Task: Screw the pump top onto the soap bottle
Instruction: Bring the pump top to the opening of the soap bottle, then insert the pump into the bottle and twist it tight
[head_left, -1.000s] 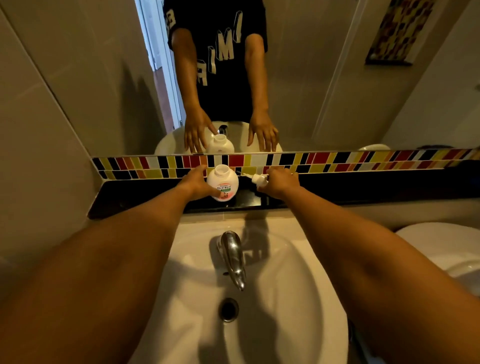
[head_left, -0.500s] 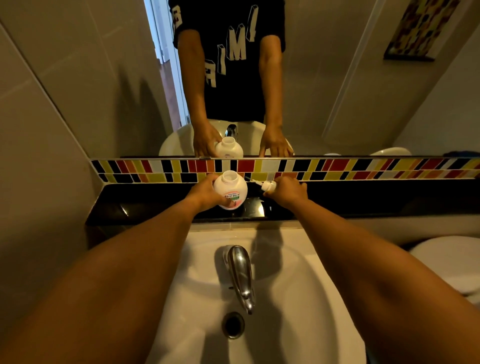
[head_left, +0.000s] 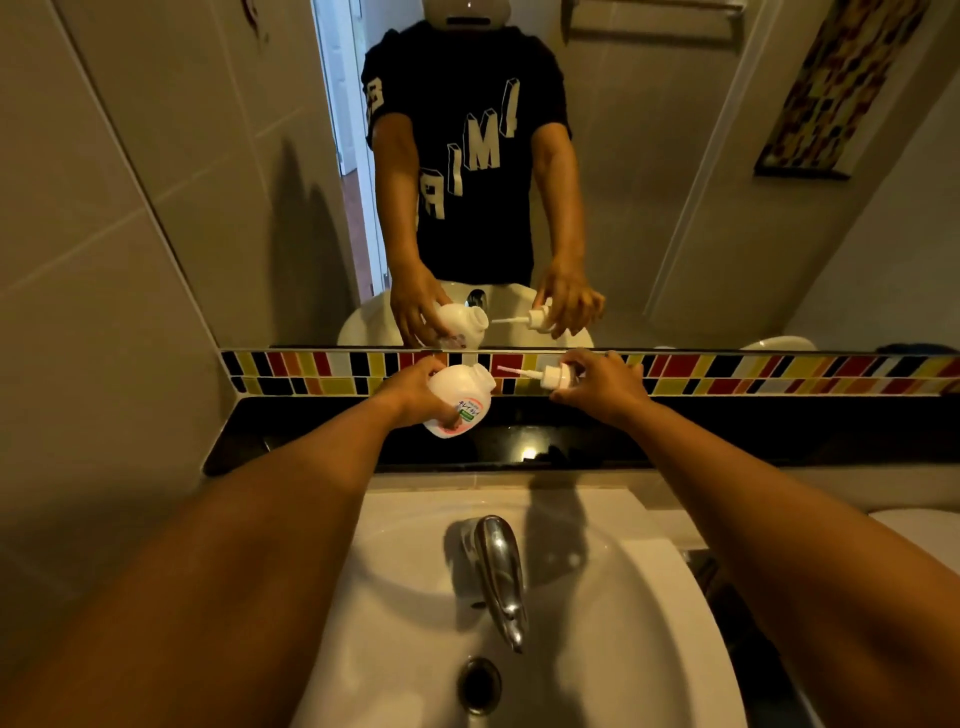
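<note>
A round white soap bottle (head_left: 462, 397) with a pink and green label is lifted off the black ledge and tilted, its open neck pointing right. My left hand (head_left: 415, 392) grips it from the left side. The white pump top (head_left: 553, 376) is held sideways in my right hand (head_left: 600, 384), its thin dip tube pointing left toward the bottle's neck. A small gap separates the tube's tip from the neck. The mirror above repeats both hands, the bottle and the pump.
A glossy black ledge (head_left: 545, 436) runs below a strip of coloured tiles (head_left: 727, 371) and the mirror. Below lies a white basin (head_left: 597, 623) with a chrome tap (head_left: 498, 571) and a drain (head_left: 478, 686). Grey tiled wall closes the left side.
The bottle came up off the ledge and tipped to the right. My right hand lifted the pump off the ledge and moved right, turning it so the tube points at the neck.
</note>
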